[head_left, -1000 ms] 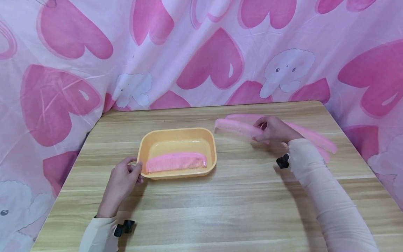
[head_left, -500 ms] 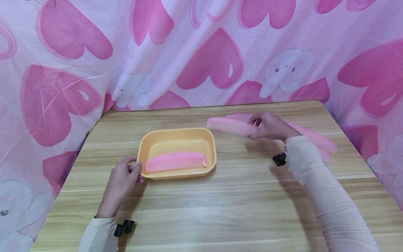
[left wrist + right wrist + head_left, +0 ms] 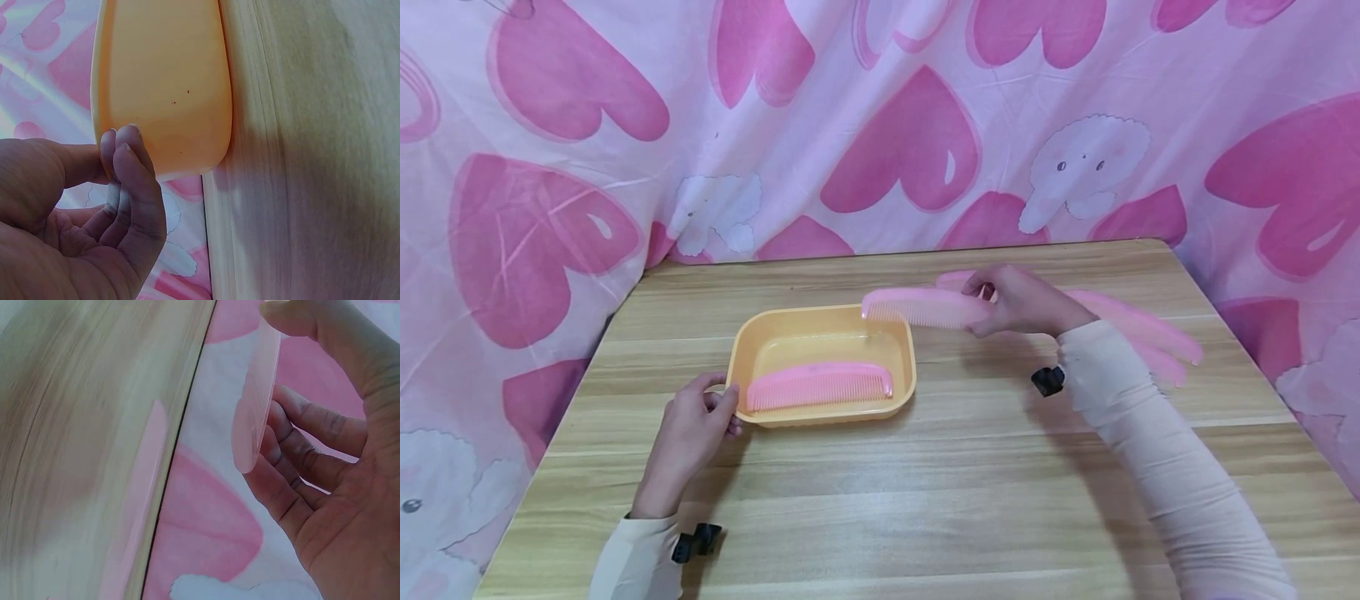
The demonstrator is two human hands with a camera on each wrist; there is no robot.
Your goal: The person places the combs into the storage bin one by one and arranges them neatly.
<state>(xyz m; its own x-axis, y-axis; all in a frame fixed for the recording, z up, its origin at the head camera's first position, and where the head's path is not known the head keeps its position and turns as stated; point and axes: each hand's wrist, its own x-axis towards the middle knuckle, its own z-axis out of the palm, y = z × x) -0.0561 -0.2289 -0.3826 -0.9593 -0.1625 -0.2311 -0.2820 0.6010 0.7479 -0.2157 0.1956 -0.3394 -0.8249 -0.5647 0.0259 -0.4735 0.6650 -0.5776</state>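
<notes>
My left hand (image 3: 688, 429) pinches the rim of a yellow-orange plastic tub (image 3: 812, 323) at its near-left corner. In the left wrist view, thumb and fingertips close over the edge of the tub (image 3: 165, 75). One pink comb (image 3: 820, 385) lies inside, along the tub's near wall. Above the table, my right hand (image 3: 1022, 302) grips another pink comb (image 3: 917, 307) by one end, teeth downward. Its free end reaches over the tub's far-right corner. The right wrist view shows this comb (image 3: 257, 403) held between thumb and fingers.
More pink combs lie on the wooden table (image 3: 887, 517): one (image 3: 953, 280) behind the right hand, partly hidden, and others (image 3: 1150, 323) to its right, partly overlapping. A heart-patterned pink curtain (image 3: 895, 142) hangs behind and beside the table.
My right hand has moved left with the comb, bringing its tip from right of the tub to over its corner. The left hand and tub have stayed put.
</notes>
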